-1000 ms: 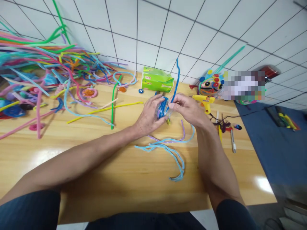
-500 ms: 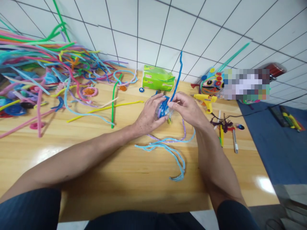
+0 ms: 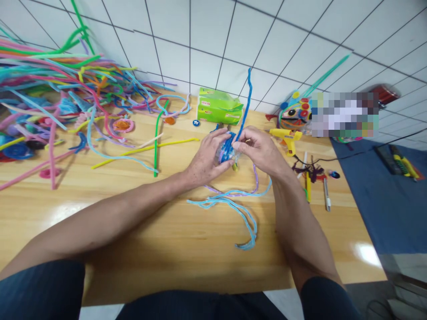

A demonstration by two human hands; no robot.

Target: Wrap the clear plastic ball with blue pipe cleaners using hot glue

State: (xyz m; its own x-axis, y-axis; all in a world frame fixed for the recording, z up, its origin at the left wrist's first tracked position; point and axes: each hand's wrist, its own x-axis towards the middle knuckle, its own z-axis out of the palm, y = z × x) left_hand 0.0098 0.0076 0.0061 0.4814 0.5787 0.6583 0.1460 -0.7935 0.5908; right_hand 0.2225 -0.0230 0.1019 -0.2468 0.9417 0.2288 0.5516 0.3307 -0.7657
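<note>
Near the middle of the table, my left hand (image 3: 210, 158) is wrapped round a clear plastic object bound with blue pipe cleaner (image 3: 227, 149). My right hand (image 3: 255, 149) pinches a blue pipe cleaner (image 3: 247, 102) close to that object, and its long free end sticks up towards the tiled wall. The fingers of both hands nearly meet over the object and partly cover it. Light blue pipe cleaners (image 3: 247, 218) and a purple one (image 3: 256, 180) lie on the wood just below my hands.
A green tissue pack (image 3: 218, 106) stands behind my hands. Right of them are a yellow glue gun (image 3: 287, 138), a decorated figure (image 3: 292, 116) and a cutter (image 3: 327, 194). A large heap of coloured pipe cleaners (image 3: 50, 71) fills the left. Green (image 3: 156, 146) and yellow strips (image 3: 133, 158) lie nearer.
The view has shifted slightly. Both hands keep almost the same hold, and the upright blue pipe cleaner leans a little differently.
</note>
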